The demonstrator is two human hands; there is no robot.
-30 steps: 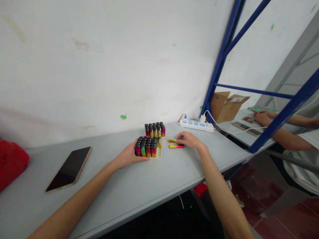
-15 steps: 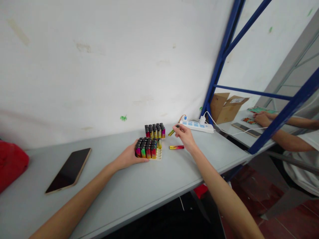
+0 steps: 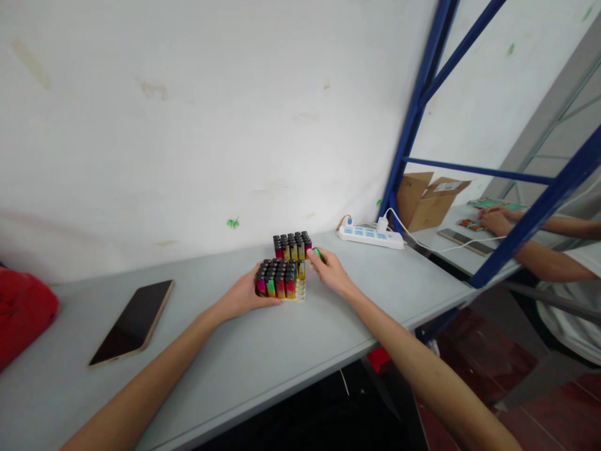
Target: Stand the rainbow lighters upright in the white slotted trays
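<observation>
My left hand (image 3: 241, 293) is wrapped round the left side of a white tray (image 3: 301, 292) packed with upright, black-topped lighters (image 3: 280, 285) in pink, green, red and yellow. Some slots along the tray's right edge hold no lighter. Right of the tray, my right hand (image 3: 330, 270) pinches a lighter whose green end (image 3: 319, 254) shows above the fingers. The rest of that lighter is mostly hidden by the hand. Behind the tray, near the wall, stands a second block of lighters (image 3: 292, 245), close to my right fingertips.
A phone (image 3: 133, 322) lies at left on the grey table (image 3: 263, 351), near a red cloth-like item (image 3: 24, 310). A white power strip (image 3: 370, 236), blue shelf posts (image 3: 407, 141) and a cardboard box (image 3: 429, 200) are at right. Another person's hands (image 3: 496, 220) rest on the neighbouring table.
My right hand has moved left and down with a lighter, closer to the tray. The red-and-yellow lighter on the table is no longer visible. My left hand stays on the tray.
</observation>
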